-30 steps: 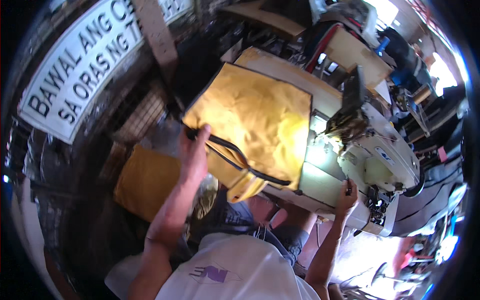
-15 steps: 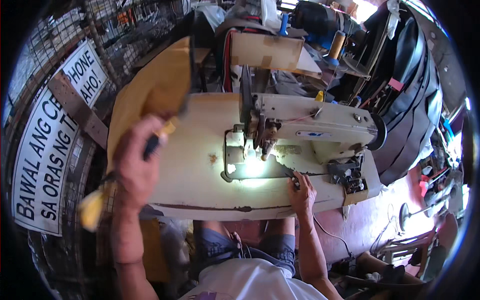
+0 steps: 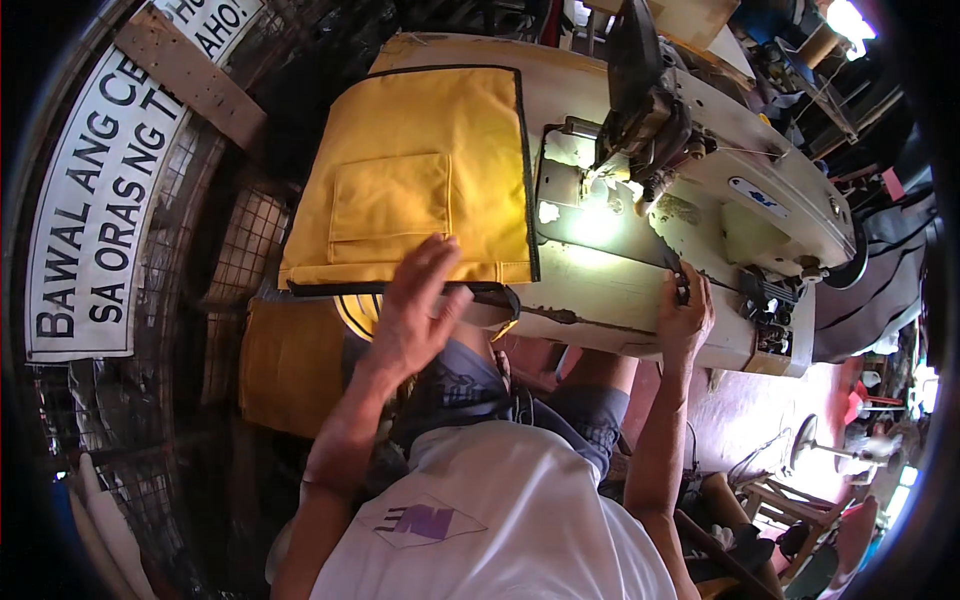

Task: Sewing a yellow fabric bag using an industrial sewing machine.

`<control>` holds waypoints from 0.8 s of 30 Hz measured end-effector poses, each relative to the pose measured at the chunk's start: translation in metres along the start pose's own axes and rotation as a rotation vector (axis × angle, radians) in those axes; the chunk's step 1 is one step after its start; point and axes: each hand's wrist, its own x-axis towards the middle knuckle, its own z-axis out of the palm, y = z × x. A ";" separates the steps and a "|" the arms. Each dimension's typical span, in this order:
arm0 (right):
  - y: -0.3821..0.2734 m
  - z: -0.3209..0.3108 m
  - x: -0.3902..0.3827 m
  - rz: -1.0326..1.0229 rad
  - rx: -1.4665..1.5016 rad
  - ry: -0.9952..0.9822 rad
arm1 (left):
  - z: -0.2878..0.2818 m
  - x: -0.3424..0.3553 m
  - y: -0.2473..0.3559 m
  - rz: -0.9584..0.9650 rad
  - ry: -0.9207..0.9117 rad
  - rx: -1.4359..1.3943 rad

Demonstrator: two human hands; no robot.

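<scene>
A yellow fabric piece (image 3: 400, 115) with black edging and a stitched pocket (image 3: 392, 195) lies flat on the left of the sewing table, beside the lit needle area. Over its near edge is my left hand (image 3: 412, 305), open with the fingers apart; whether it touches the fabric I cannot tell. A black-edged strip (image 3: 505, 310) hangs from the near right corner. On the table's near side, right of the light, my right hand (image 3: 686, 320) is closed around a small dark object (image 3: 683, 289), mostly hidden by the fingers. The sewing machine (image 3: 760, 195) stands just beyond it.
A second yellow piece (image 3: 290, 365) hangs below the table at left. Signboards (image 3: 100, 200) and wire mesh (image 3: 255, 240) line the left side. A fan (image 3: 805, 440) stands on the floor at right. Dark sheets (image 3: 880, 290) hang behind the machine's right end.
The yellow piece my left hand held raised at the left now lies flat on the table. My left hand has let go and moved right. The view has shifted; my right hand keeps its closed hold.
</scene>
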 end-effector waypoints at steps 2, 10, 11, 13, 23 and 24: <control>-0.002 -0.001 -0.002 0.012 0.011 -0.001 | -0.017 0.007 -0.015 -0.107 0.152 0.055; -0.002 -0.003 -0.003 0.060 -0.033 -0.025 | -0.008 -0.002 -0.060 -0.008 0.131 0.390; -0.003 -0.003 -0.002 0.066 -0.061 -0.032 | -0.004 -0.002 -0.056 -0.011 0.133 0.391; -0.001 -0.002 -0.003 0.059 -0.042 -0.023 | 0.000 -0.001 -0.048 -0.027 0.112 0.388; 0.004 0.001 -0.003 0.057 -0.028 -0.017 | -0.025 0.118 -0.105 0.009 -0.038 0.436; 0.004 0.002 -0.002 0.057 -0.023 -0.018 | -0.026 0.123 -0.107 0.008 -0.038 0.440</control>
